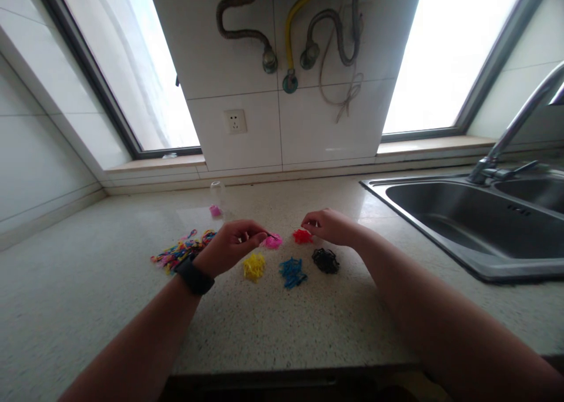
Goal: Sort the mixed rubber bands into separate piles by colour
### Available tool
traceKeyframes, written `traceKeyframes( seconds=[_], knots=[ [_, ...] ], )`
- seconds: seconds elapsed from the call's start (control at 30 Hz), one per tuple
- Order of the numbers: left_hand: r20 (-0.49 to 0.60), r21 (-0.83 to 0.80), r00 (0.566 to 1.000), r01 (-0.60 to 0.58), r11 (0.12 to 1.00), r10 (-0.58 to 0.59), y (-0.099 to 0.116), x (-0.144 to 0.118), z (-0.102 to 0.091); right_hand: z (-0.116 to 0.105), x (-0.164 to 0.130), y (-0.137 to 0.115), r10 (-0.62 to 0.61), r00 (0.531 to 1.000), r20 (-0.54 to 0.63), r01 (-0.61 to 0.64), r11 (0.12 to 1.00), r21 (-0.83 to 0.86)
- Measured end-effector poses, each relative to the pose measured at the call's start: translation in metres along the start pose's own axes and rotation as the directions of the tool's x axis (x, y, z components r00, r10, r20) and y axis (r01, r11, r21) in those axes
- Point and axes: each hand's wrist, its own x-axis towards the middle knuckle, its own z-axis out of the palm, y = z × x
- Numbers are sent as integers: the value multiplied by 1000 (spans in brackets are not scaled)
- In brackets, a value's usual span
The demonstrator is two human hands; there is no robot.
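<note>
Here, hands point(233, 243) over pink bands point(272, 241).

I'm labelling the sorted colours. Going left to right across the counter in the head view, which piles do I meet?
Mixed pile → yellow pile → pink pile → blue pile → red pile → black pile → sink.

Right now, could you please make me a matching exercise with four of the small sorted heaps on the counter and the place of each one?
Things:
1. pink heap
2. red heap
3. black heap
4. yellow heap

Places:
A. nearest to the sink, right of the blue heap
B. at the fingertips of the left hand
C. left of the blue heap, below the left hand
D. at the fingertips of the right hand

Pairs: 1-B, 2-D, 3-A, 4-C
</note>
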Motion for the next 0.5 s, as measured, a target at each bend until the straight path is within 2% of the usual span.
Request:
traceKeyframes(
  seconds=[0.2, 0.5],
  knots=[
    [-4, -1, 1000, 5, 1000, -5, 1, -1, 0, 4, 2, 12, 66, 997, -50, -65, 998, 24],
    [1, -2, 1000, 9, 1000, -9, 1, -2, 3, 18, 11, 33, 171, 981, -95, -155, 976, 152]
  ],
)
